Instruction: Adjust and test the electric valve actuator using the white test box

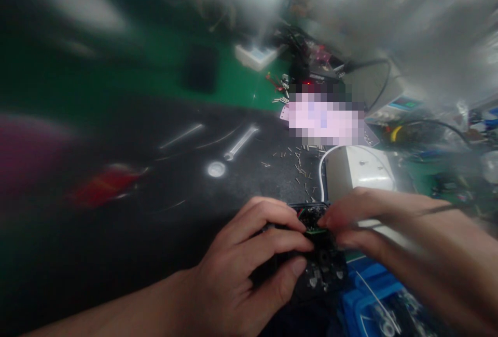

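Observation:
In the head view, a black plastic housing point(322, 277) with a small circuit board point(314, 225) and thin coloured wires in it is at the lower middle. My left hand point(257, 254) is closed around its left side, with fingertips near the board and the thumb along the lower part. My right hand point(358, 220) reaches in from the right with fingers bent and pressed together at the board's right edge. What its fingertips pinch, if anything, is hidden and blurred.
A white metal box point(358, 163) with a white cable stands just beyond my right hand. Loose screws point(301, 165), a wrench point(241, 142) and a round disc point(216, 170) lie on the black mat point(187, 181). A blue bin point(356, 300) of parts is lower right.

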A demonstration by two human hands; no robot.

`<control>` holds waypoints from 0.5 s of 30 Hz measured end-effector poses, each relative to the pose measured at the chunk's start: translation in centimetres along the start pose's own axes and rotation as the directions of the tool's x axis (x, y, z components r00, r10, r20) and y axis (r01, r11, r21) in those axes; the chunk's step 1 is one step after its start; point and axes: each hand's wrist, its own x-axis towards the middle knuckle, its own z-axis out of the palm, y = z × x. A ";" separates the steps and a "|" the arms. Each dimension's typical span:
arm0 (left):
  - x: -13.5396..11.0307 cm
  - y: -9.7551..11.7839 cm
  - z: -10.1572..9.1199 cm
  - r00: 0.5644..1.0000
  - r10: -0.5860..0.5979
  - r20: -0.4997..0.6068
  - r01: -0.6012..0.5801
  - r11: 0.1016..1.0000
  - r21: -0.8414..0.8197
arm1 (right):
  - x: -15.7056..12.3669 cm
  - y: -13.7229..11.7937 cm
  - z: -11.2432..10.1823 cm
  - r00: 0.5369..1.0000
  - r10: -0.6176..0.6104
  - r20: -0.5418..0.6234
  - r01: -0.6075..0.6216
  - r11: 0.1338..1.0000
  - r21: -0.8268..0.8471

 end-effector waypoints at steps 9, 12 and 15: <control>0.1 0.0 0.0 1.000 -0.008 -0.007 0.009 1.000 0.027 | 0.8 -0.5 -0.1 1.000 0.007 0.013 -0.009 0.988 0.152; 0.1 0.0 0.0 1.000 0.010 -0.017 -0.009 1.000 0.020 | 1.1 -0.7 -0.1 0.999 -0.010 -0.038 0.014 0.992 0.126; 0.4 0.1 -0.1 1.000 0.019 -0.020 -0.019 1.000 0.014 | 0.6 -0.4 0.0 0.995 -0.072 -0.068 0.074 0.997 0.031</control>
